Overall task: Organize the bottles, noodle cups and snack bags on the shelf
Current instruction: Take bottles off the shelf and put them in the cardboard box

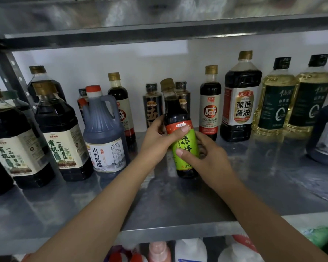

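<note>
At the centre of the frame, a green-labelled sauce bottle point(187, 146) is held slightly tilted, its base low over the shelf point(178, 205). The fingers of the left hand point(157, 138) are clamped round its upper label. Those of the right hand point(212, 157) are curled round the lower label, the thumb pressed on the green front.

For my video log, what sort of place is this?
Likely a shop or pantry storeroom: a metal shelf lined with soy sauce bottles, a vinegar jug and two cooking oil bottles.
</note>
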A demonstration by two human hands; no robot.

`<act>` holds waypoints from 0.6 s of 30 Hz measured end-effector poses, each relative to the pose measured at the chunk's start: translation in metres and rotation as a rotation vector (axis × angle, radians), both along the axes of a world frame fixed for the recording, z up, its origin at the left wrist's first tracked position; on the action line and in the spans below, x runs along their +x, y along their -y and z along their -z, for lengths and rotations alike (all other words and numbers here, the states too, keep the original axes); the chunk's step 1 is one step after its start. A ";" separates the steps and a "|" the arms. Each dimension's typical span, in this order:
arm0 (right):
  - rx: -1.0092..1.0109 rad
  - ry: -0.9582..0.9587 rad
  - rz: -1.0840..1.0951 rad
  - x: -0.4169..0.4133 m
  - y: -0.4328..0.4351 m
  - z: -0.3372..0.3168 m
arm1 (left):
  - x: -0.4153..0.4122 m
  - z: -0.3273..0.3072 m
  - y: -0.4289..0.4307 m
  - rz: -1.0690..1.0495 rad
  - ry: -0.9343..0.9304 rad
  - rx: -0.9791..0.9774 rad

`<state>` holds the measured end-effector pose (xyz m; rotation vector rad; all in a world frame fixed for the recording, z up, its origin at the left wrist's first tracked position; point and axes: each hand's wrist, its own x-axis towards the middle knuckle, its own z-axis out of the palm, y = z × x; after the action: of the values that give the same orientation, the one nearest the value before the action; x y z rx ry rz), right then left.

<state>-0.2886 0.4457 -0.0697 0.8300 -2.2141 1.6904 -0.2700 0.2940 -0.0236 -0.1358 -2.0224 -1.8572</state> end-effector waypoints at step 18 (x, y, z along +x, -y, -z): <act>-0.015 0.086 -0.013 0.001 0.001 0.001 | -0.006 0.002 0.005 0.075 0.032 0.167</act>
<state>-0.2873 0.4445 -0.0706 0.7842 -2.2532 1.7789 -0.2760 0.2886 -0.0257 -0.1384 -1.8971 -2.0774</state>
